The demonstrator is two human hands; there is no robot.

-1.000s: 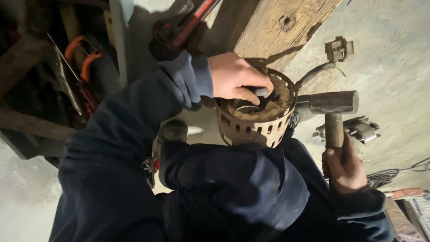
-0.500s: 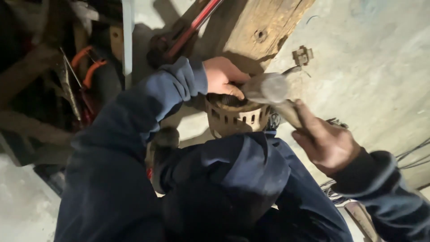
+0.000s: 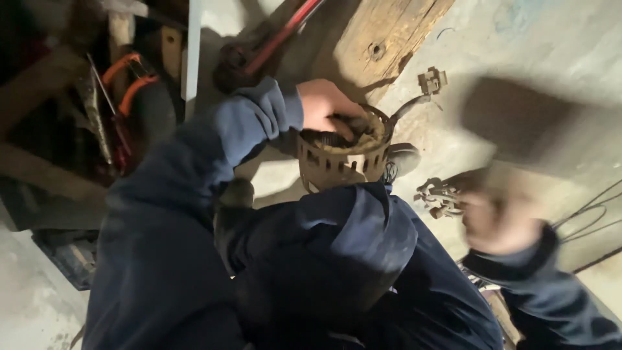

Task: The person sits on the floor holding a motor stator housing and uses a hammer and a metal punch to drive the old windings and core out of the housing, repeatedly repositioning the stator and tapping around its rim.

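A round, slotted, rusty metal drum [image 3: 343,162] stands on the concrete floor in front of my knees. My left hand [image 3: 324,104] grips its top rim, with the fingers reaching inside. My right hand [image 3: 495,220] is a blurred fist out to the right of the drum, well apart from it. It is closed around a hammer handle, and the hammer [image 3: 518,123] shows only as a dark smear above the hand. My dark blue sleeves and legs hide the drum's lower part.
A wooden beam [image 3: 389,32] lies behind the drum, with a red-handled tool [image 3: 285,32] beside it. Orange-handled pliers [image 3: 129,81] sit among clutter at the left. Small metal brackets [image 3: 433,81] and clips [image 3: 440,194] lie on the floor, and cables [image 3: 596,220] run at the right.
My right hand has swung the hammer from the drum's top away to the right. My left hand stays on the drum's rim.
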